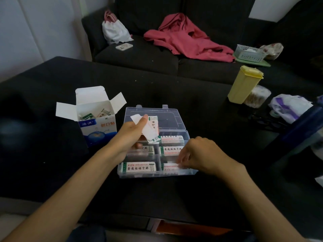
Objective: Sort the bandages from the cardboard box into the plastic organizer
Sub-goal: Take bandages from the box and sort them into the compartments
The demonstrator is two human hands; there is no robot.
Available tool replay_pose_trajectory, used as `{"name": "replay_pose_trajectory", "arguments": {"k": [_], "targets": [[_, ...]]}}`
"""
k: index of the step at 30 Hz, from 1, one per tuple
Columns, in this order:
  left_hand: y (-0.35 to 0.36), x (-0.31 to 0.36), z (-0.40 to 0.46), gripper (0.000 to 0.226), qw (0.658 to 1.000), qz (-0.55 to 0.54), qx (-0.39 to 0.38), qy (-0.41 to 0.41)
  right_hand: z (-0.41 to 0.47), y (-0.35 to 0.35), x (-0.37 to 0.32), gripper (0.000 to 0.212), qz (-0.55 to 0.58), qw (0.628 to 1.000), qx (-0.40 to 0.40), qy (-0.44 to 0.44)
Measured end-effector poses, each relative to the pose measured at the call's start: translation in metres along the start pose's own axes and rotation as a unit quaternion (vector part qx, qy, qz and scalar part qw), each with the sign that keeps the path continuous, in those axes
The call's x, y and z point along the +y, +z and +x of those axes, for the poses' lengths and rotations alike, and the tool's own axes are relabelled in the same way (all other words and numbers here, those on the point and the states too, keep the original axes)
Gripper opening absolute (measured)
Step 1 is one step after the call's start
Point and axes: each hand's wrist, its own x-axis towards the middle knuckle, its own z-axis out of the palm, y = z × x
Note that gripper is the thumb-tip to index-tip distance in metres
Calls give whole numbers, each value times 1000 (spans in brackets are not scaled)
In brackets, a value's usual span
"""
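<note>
A clear plastic organizer (181, 124) lies open on the black table, its lid tipped back. Its compartments hold stacks of wrapped bandages (139, 167). My left hand (130, 132) hovers over the organizer's left side, gripping a small bunch of white bandages (150, 131). My right hand (199, 154) reaches into the near right compartment, fingertips pinching a bandage (170, 166) lying there. The white and blue cardboard box (97, 127) stands open to the left of the organizer, with several bandages (95, 114) still inside.
A yellow lidded container (243, 84) and a tub of cotton swabs (257, 97) stand at the right. White and purple packaging (290, 109) lies further right. Behind the table is a dark sofa with a red garment (185, 37), a white bag (115, 30), a phone (124, 46) and a basket (249, 53).
</note>
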Motion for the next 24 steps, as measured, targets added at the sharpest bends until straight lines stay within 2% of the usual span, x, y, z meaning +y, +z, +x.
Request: {"name": "replay_pose_trajectory", "arguments": {"k": [3,8,12,14,16,19,21,24], "targets": [[-1,1,-1,33,1000,-25,-16,-1,-3,-1,-9,15,-74,996,54,-24],[1,3,-6,25,1000,-8,7,27,-5,-3,-8,14,-65,996,52,-10],[5,4,-8,17,998,-37,27,45,-8,-7,-7,22,39,992,117,7],[9,2,-8,16,997,-44,33,50,-9,-8,-12,27,88,979,186,2],[14,2,-10,13,996,-62,32,51,-9,-8,-21,31,126,956,261,-42],[19,1,-11,15,994,-100,21,35,-7,-2,-30,34,70,954,262,-129],[21,1,-11,20,993,-116,16,14,-2,3,-30,35,13,949,278,-145],[22,2,-10,24,993,-118,-8,-17,2,5,-23,26,-25,935,317,-155]]}}
